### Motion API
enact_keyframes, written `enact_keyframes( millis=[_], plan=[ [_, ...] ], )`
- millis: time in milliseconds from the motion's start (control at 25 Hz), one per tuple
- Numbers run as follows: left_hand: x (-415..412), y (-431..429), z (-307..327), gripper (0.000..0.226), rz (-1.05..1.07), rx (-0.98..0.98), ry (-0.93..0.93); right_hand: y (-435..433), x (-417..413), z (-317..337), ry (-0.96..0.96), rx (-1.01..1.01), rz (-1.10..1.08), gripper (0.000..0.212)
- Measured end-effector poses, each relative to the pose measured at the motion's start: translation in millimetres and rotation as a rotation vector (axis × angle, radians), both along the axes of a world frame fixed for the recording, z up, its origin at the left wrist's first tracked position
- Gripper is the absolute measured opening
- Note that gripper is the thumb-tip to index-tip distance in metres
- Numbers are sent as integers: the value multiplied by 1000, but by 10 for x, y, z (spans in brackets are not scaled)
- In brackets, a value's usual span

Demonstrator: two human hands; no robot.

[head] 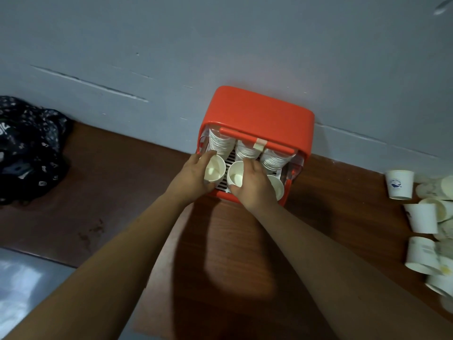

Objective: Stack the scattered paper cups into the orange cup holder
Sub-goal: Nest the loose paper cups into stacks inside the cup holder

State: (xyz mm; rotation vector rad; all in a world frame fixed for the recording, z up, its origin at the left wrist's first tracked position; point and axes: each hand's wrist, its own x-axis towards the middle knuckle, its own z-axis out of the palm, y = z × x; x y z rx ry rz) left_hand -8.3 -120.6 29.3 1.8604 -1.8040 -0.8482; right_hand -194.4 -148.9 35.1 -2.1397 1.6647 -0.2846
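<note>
The left hand [193, 175] curls round the wall of the left cup [215, 171], thumb near, fingers far. The right hand [255, 182] grips the middle cup [235, 177] the same way. Both cups sit mouth-up in the near row of the holder [257, 111], over its slatted floor. A third cup [278, 188] stands near right, just beside the right hand. Three stacks [247, 149] fill the far row. Loose cups [421, 217] lie well apart on the table [122, 192], right. A bag [27, 148] lies far left.

The cups look light, thin and easily crushed. A gentle hold just under the stiffer rim should suit best.
</note>
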Motion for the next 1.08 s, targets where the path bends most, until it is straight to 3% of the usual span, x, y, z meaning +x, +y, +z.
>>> enact_keyframes(
  millis=[120, 200, 320, 480, 640, 720, 960, 1080],
  plan=[
    [-7, 44, 8, 105, 36, 30, 11, 89, -43, 97, -26, -9, 13, 76],
    [-47, 108, 42, 101, 68, 9, -41, 216, -195, 237, -71, -57, 23, 67],
    [-295, 400, 244, 75, 226, -131, -36, 451, -692, 480, -150, -36, -22, 62],
    [-936, 723, 508, 49, 294, -263, -12, 654, -1766, 586, 94, 150, -217, 68],
    [-2045, 462, 479, 37, -80, -45, 77, 588, -2997, 537, 158, 148, -275, 65],
    [-2684, 265, 460, 37, -164, 63, 48, 508, -3567, 511, 195, 117, -316, 61],
    [-4240, -572, 373, 40, -173, 183, 3, 143, -4820, 439, 204, 55, -408, 60],
    [-4851, -1104, 251, 36, -26, 284, 97, -50, -5137, 245, 183, 99, -384, 62]
  ],
)
